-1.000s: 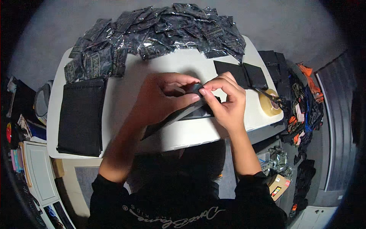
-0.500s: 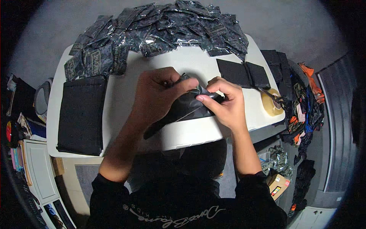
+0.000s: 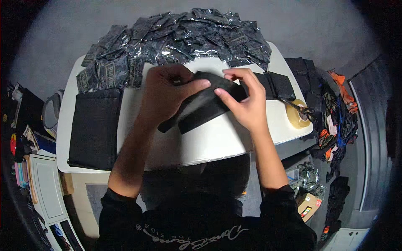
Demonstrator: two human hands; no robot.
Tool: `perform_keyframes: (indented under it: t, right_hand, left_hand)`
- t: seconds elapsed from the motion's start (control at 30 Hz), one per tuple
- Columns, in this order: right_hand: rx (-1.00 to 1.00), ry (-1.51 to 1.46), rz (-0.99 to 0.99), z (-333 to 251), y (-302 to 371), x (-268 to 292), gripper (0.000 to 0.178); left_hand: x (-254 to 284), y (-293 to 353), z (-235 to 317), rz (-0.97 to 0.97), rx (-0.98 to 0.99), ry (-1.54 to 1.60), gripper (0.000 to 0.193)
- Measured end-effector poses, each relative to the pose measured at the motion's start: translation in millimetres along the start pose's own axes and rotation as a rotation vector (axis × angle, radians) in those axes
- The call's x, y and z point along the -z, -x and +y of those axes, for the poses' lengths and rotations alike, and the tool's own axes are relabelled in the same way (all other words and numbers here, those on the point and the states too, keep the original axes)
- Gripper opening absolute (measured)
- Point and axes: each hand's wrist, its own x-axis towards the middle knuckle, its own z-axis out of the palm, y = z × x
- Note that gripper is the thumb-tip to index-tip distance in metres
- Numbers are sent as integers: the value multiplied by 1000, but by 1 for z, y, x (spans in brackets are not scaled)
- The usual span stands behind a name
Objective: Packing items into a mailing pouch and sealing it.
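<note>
A dark, flat, folded piece (image 3: 204, 112), which looks like black fabric or sheeting, is held up over the near middle of the white table (image 3: 217, 144). My left hand (image 3: 165, 94) pinches its upper left side, thumb on top and the other fingers mostly hidden. My right hand (image 3: 247, 100) holds its right side, with the thumb pressed on the near face and the forefinger curled at the top edge. Between the hands the piece slants, its lower left end hanging toward me. A stack of flat black pieces (image 3: 94, 129) lies left of my left hand.
Many shiny dark packets in clear film (image 3: 180, 39) are heaped along the far edge. Right of my right hand are flat black pieces (image 3: 280, 86) and a roll of yellowish tape (image 3: 295, 113). Beyond the right edge hang dark and orange fabrics (image 3: 341, 106). A white cabinet (image 3: 47, 188) stands at left.
The dark piece has gone from crumpled and bunched between my fingers to flatter and more spread out. My right fingers have opened a little, the forefinger lifting higher.
</note>
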Motion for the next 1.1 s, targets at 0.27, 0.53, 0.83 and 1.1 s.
perform_keyframes:
  t: [0.27, 0.53, 0.83, 1.1]
  right_hand:
    - [-460, -361, -252, 31, 4, 29, 17]
    - [-569, -509, -158, 40, -1, 36, 11]
    - [-884, -557, -129, 60, -7, 29, 5]
    - [-833, -662, -128, 74, -14, 23, 8]
  left_hand:
    - [26, -28, 6, 79, 62, 509, 25]
    - [35, -3, -9, -189, 368, 399, 41]
    - [-33, 33, -6, -206, 95, 145, 82]
    - [-26, 21, -56, -139, -153, -279, 38]
